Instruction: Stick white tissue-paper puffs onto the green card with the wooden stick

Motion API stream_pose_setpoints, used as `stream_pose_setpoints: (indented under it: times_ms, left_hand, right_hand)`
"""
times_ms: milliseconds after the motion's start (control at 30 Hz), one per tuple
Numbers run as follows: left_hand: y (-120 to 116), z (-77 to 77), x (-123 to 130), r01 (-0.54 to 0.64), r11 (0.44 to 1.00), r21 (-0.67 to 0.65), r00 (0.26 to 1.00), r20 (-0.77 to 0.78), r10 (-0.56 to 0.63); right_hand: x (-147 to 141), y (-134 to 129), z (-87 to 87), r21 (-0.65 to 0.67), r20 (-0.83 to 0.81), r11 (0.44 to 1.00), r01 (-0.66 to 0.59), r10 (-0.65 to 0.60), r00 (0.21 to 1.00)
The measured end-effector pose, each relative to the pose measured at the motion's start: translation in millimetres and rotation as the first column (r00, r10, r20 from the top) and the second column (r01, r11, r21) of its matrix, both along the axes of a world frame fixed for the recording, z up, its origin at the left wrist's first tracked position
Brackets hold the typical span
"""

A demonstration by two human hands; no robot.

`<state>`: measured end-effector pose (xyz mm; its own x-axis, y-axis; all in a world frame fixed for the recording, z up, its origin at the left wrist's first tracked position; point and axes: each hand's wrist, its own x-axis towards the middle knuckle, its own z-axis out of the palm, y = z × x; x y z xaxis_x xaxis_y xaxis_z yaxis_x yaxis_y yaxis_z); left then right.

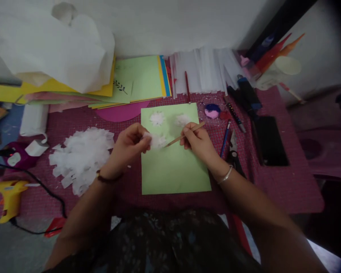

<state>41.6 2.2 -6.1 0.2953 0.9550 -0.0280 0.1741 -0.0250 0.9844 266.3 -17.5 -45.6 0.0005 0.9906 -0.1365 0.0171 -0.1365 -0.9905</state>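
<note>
A light green sheet [173, 170] lies on the red checked cloth, with a white fringed flower [157, 118] at its upper left and a blurred white one [182, 120] at its upper right. My left hand [133, 143] pinches a small white paper piece [147, 137] over the sheet's left edge. Just right of those fingers is another white fringed shape [159, 141]. My right hand [195, 140] is closed round a thin wooden stick [177, 140], whose tip points down-left beside that shape.
White paper pieces [83, 155] are heaped at the left, near a yellow glue gun [10, 197] with a black cable. Right of the sheet lie a paint palette [213, 110], scissors [233, 148] and a phone [271, 140]. Coloured papers [142, 77] and white strips [201, 72] line the back.
</note>
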Motion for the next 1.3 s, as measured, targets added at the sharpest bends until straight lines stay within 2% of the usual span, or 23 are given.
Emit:
stream_pose_setpoints:
  times_ms: [100, 200, 333, 567, 1000, 1300]
  left_hand:
    - [15, -26.9, 4, -0.070, 0.992, -0.105, 0.987, 0.137, 0.085]
    - [15, -38.4, -1, -0.070, 0.983, -0.172, 0.987, 0.133, 0.093]
    - [13, -38.9, -6, -0.083, 0.978, -0.194, 0.990, 0.092, 0.103]
    - [13, -42.6, -4, -0.028, 0.984, -0.177, 0.999, 0.030, 0.034]
    - [14, -48.9, -7, -0.034, 0.978, -0.204, 0.998, 0.039, 0.042]
    - [15, -48.9, -7, -0.024, 0.981, -0.194, 1.000, 0.010, 0.027]
  right_hand:
    - [-2, 1, -2.0, -0.005, 0.004, 1.000, -0.009, 0.009, 1.000]
    - [-3, 3, -3.5, 0.002, -0.014, 1.000, 0.008, -0.008, 1.000]
    - [-4, 4, -3.4, 0.011, -0.064, 1.000, 0.025, -0.024, 0.998]
    - [-1, 4, -0.2, -0.048, -0.063, 0.995, 0.084, -0.087, 0.994]
    - [-4, 6, -2.0, -0.052, -0.090, 0.996, 0.078, -0.082, 0.993]
    - [1, 7, -3.1, -0.097, -0.130, 0.978, 0.182, -0.194, 0.972]
